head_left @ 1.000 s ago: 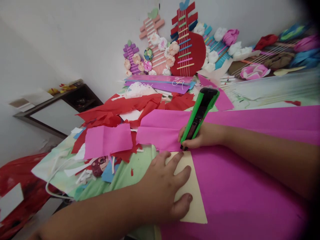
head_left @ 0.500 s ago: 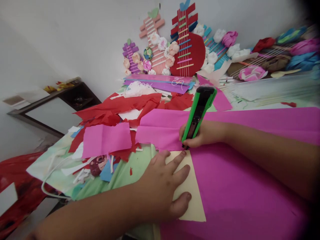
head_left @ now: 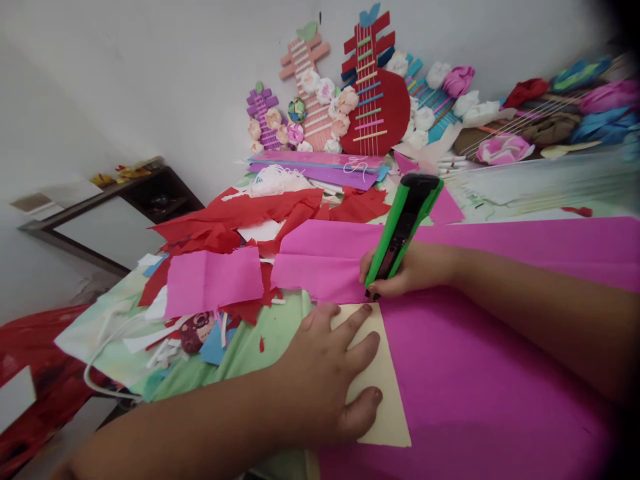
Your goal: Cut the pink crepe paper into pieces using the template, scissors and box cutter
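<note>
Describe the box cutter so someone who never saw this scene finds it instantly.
Start at the large magenta sheet, lower right. By the far edge of the cream card, the right hand holds the box cutter. Bright green sides and a black middle set it apart from the flat papers nearby.

Left forearm [head_left: 185,427]: enters bare at the lower left, slants up toward the centre.
Left wrist [head_left: 273,397]: continues nearly straight into the hand.
Left hand [head_left: 320,370]: rests palm down, back uppermost, with fingers [head_left: 365,350] spread and thumb [head_left: 364,412] nearest the body.
Right forearm [head_left: 540,310]: reaches in bare from the right edge, angled slightly upward.
Right hand [head_left: 420,270]: closes in a grip, thumb across the front.
Hand spacing: near, not touching; right farther forward.
</note>
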The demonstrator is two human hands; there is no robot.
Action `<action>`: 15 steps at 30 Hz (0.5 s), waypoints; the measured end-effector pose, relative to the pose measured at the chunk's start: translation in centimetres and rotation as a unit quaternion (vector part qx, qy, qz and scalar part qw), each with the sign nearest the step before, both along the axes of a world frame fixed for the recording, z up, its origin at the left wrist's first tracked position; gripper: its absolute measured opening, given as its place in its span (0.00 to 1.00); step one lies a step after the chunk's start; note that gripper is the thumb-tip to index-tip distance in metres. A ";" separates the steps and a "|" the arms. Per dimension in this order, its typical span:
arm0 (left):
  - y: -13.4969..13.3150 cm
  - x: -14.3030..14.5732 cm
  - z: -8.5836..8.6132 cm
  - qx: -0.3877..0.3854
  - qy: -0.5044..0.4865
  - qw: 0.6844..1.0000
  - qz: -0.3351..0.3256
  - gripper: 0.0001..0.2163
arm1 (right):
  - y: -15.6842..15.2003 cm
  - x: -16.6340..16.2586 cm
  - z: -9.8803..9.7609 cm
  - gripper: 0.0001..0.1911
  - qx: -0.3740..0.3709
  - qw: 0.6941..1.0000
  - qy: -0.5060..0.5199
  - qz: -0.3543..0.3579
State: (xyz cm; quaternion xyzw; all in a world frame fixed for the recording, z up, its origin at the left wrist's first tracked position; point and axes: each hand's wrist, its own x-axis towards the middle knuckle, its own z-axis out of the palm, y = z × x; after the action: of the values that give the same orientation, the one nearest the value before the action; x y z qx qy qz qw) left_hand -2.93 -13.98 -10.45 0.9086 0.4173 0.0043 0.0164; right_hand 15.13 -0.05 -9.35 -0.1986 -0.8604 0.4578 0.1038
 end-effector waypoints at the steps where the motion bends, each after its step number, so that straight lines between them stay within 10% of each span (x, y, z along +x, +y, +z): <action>1: 0.0 0.0 0.0 -0.001 -0.001 1.000 0.001 0.25 | 0.0 0.0 0.1 0.06 0.002 1.000 0.000 -0.002; 15: 0.0 0.0 -0.1 -0.014 -0.001 1.000 0.008 0.25 | -0.1 -0.2 -0.3 0.07 0.031 0.999 -0.033 0.011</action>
State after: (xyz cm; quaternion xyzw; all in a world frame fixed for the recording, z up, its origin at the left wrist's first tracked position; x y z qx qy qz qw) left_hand -2.92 -13.95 -10.51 0.9047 0.4249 -0.0002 0.0300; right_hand 14.91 -0.10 -9.63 -0.2009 -0.8791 0.4255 0.0761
